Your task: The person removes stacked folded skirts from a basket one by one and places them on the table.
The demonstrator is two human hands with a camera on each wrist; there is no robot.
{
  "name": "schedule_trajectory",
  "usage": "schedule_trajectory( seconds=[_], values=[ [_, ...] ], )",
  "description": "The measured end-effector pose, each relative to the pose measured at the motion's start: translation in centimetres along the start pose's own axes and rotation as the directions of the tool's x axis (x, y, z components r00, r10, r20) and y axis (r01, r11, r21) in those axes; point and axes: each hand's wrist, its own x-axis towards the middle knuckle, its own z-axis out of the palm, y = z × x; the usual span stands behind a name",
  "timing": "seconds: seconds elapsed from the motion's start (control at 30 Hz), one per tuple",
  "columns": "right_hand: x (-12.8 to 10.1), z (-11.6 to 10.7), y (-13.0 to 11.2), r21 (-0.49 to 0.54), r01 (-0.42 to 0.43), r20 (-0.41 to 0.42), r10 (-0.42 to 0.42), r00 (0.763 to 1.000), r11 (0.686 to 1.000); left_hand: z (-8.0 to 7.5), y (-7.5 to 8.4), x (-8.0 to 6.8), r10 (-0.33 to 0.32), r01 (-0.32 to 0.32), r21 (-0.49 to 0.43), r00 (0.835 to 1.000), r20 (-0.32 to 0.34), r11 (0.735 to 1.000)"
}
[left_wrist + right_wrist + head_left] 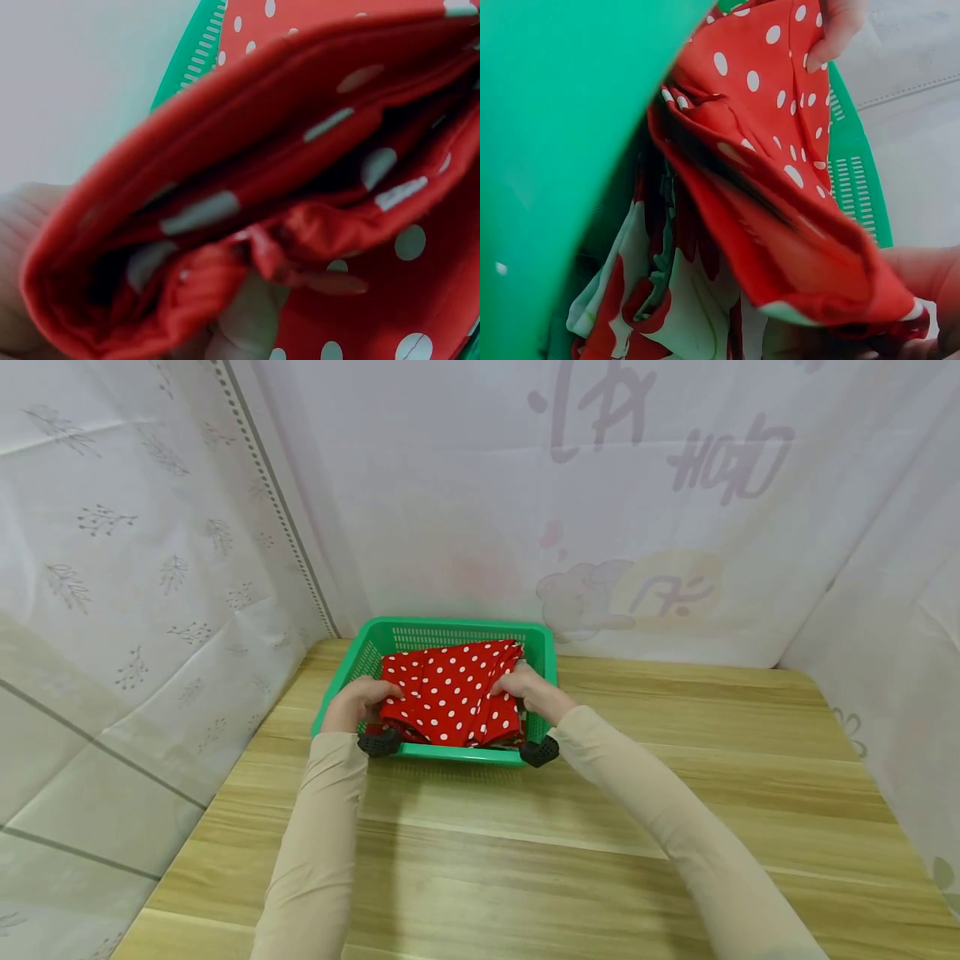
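While both hands are down in the green basket [450, 635] at the far end of the wooden table [540, 843], the work looks to me about halfway — the red dotted cloth [450, 693] is folded into a thick bundle and sits inside the basket's walls, but neither hand has let go of it. The left hand [362, 700] grips the bundle's left edge, fingers curled around the layered folds; the left wrist view shows those stacked red layers close up, with a finger tucked beneath them. The right hand [525, 683] pinches the right edge in the same way, and in the right wrist view its fingers [922, 277] are wrapped round a corner of the red cloth. That same view shows something else under the bundle — a white cloth with a red flower print [667, 300], lying lower in the basket, so the red one seems to rest on top of it rather than on the basket floor. Whether the bundle is being set down or lifted out I cannot tell from how things lie. By my judgement, what is done is the folding and the gathering into the basket; what remains is for both hands to come off the cloth, or for it to leave the basket.
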Motion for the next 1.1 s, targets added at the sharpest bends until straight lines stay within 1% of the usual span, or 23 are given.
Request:
schedule_trajectory(
  seconds=[0.13, 0.23, 0.33, 0.43, 0.6, 0.63, 0.67, 0.77, 0.87, 0.9, 1.1],
  values=[
    [0.4, 0.0, 0.2, 0.056, -0.005, 0.007, 0.004, 1.0, 0.998, -0.1, 0.1, 0.1, -0.017, 0.018, -0.025, 1.0, 0.017, 1.0],
    [0.6, 0.0, 0.2, 0.078, -0.008, 0.018, 0.006, 1.0, 0.997, -0.1, 0.1, 0.5, -0.036, 0.038, -0.051, 0.999, 0.024, 0.998],
    [0.7, -0.1, 0.1, 0.073, -0.008, 0.021, 0.007, 1.0, 0.997, 0.0, 0.1, 0.9, -0.048, 0.049, -0.072, 0.999, 0.016, 0.996],
    [0.8, -0.2, 0.0, 0.043, -0.01, 0.011, 0.009, 1.0, 0.999, 0.0, 0.2, 1.1, -0.045, 0.045, -0.07, 0.999, 0.003, 0.996],
    [1.0, -0.4, -0.2, -0.009, -0.03, -0.03, 0.03, 0.999, 1.0, 0.0, 0.9, 1.0, -0.002, 0.003, -0.028, 1.0, 0.014, 1.0],
    [1.1, -0.5, -0.3, -0.017, -0.033, -0.037, 0.032, 0.999, 0.999, 0.0, 1.2, 0.9, 0.007, -0.007, -0.016, 1.0, 0.008, 1.0],
    [1.9, -0.6, 0.1, -0.012, -0.022, -0.034, 0.021, 0.999, 1.0, -0.1, 1.4, 0.9, 0.015, -0.015, -0.004, 1.0, 0.005, 1.0],
    [2.2, -0.8, 0.0, -0.03, -0.006, -0.043, 0.005, 0.999, 1.0, -0.3, 2.3, 0.5, 0.036, -0.036, 0.011, 0.999, -0.019, 0.999],
    [1.7, -1.1, -0.5, -0.014, 0.005, -0.024, -0.005, 1.0, 1.0, -0.7, 3.0, 0.1, 0.059, -0.059, 0.007, 0.998, -0.036, 0.998],
    [0.8, -1.0, -1.2, -0.011, -0.003, -0.025, 0.003, 1.0, 1.0, -0.8, 3.1, -0.1, 0.069, -0.069, 0.005, 0.997, -0.037, 0.998],
    [-0.7, -1.5, -2.8, 0.049, 0.028, 0.004, -0.028, 1.0, 0.998, -1.4, 4.3, -1.6, 0.109, -0.11, -0.016, 0.994, -0.02, 0.994]
  ],
)
